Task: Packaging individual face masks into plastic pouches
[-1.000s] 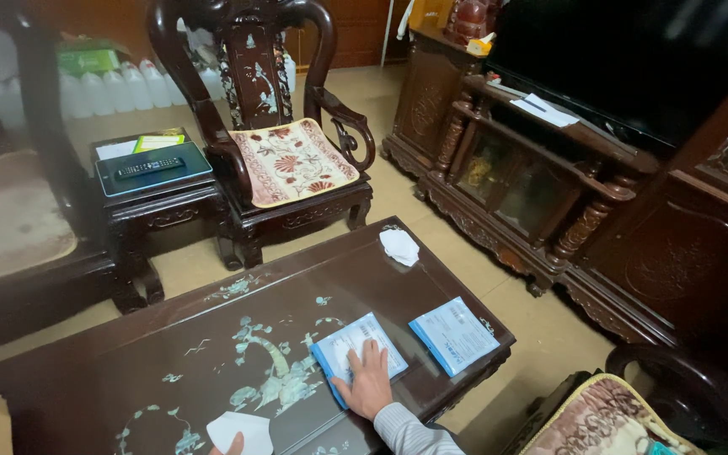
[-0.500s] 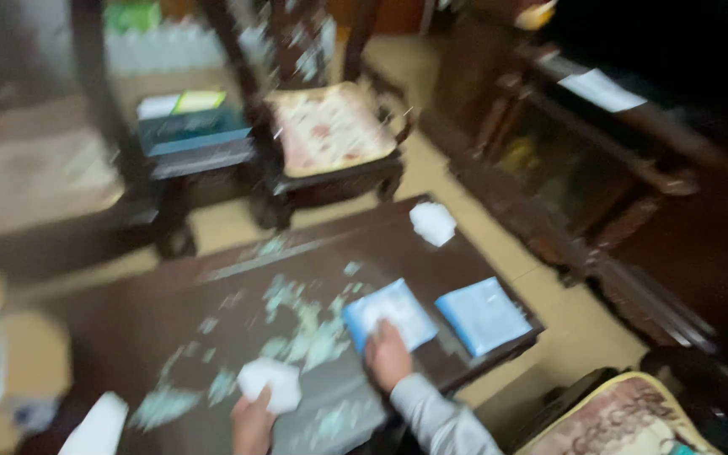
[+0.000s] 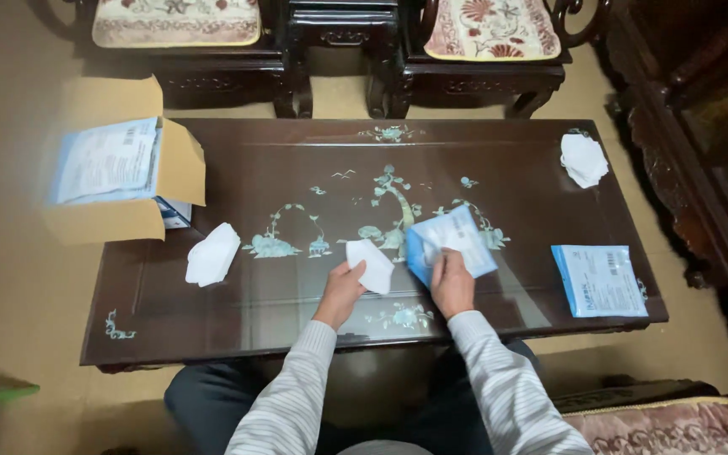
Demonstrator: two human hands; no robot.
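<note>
Low in the middle of the frame, your left hand (image 3: 340, 291) pinches a white folded pad (image 3: 372, 264) while your right hand (image 3: 452, 285) grips a blue-and-white packet (image 3: 451, 244), both just above the dark inlaid table (image 3: 238, 303). At right lies another flat blue packet (image 3: 598, 280); at left a white pad (image 3: 211, 254). Farther up, a white stack (image 3: 584, 159) sits upper right, an open cardboard box (image 3: 120, 173) upper left.

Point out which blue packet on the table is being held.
The blue packet at the table's middle, gripped by the right hand; the other blue packet lies flat, untouched, near the right edge.
</note>
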